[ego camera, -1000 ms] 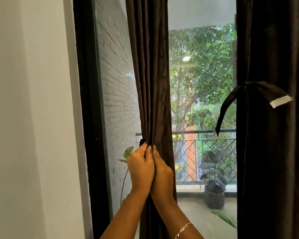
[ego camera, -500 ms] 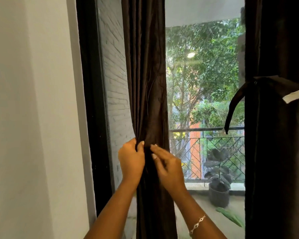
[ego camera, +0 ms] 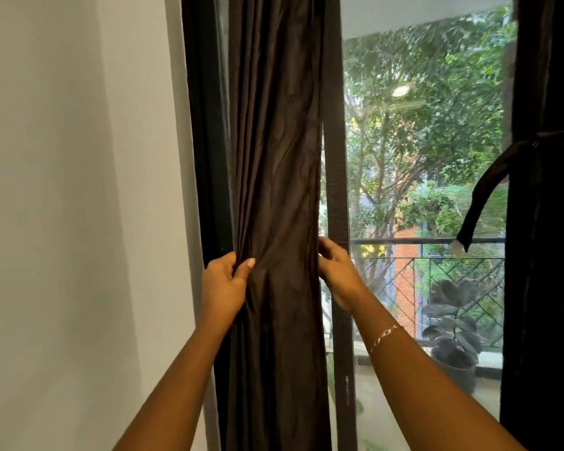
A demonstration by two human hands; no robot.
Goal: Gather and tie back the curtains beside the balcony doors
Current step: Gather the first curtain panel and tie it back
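A dark brown curtain (ego camera: 274, 157) hangs gathered in folds in front of the left side of the balcony door. My left hand (ego camera: 223, 283) pinches its left edge at about waist height, thumb on the front of the cloth. My right hand (ego camera: 336, 271) curls round its right edge, fingertips hidden behind the fabric. A second dark curtain (ego camera: 547, 255) hangs at the far right, bound by a dark tie-back (ego camera: 489, 187) whose loose end dangles with a white tag.
A plain white wall (ego camera: 79, 190) fills the left. The black door frame (ego camera: 202, 141) and a vertical door bar (ego camera: 336, 174) flank the curtain. Through the glass are a balcony railing (ego camera: 430, 242), a potted plant (ego camera: 453, 327) and trees.
My hands, pressed together at the curtain's middle a second ago, have parted to its left and right edges. The view has moved closer and the curtain now covers the brick wall.
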